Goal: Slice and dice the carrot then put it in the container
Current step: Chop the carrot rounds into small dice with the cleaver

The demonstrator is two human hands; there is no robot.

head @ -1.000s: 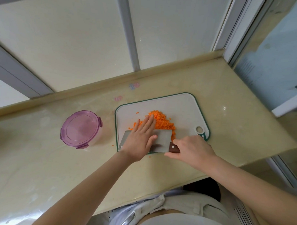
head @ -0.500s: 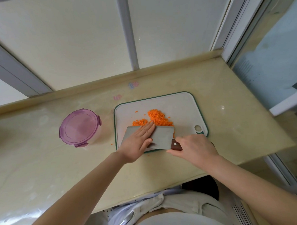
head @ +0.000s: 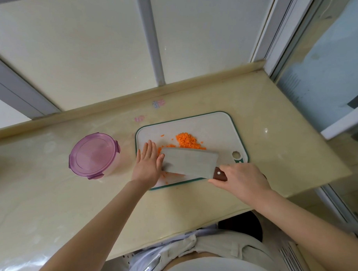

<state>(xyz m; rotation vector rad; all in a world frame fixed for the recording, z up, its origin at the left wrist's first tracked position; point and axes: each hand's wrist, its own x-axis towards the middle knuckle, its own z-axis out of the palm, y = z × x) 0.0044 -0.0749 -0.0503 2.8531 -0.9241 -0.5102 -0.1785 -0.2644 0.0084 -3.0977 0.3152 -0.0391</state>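
On the near left of the one cutting board (head: 219,128), the left hand (head: 147,164) is laid flat, fingers straight, thumb against the blade of the one cleaver (head: 190,163). Its brown handle is gripped by the right hand (head: 243,180). One pile of diced carrot (head: 187,140) is partly hidden behind the blade. One container (head: 94,155), purple lid on, is set left of the board on the counter (head: 276,118).

1. Diced carrot (head: 186,140): orange.
2. Cutting board (head: 215,127): white, dark green rim.
3. Cleaver (head: 190,163): grey blade; brown handle with one white dot.
4. Container (head: 93,155): clear body, translucent purple lid.
5. Countertop (head: 276,122): glossy beige, faint pale mottling.
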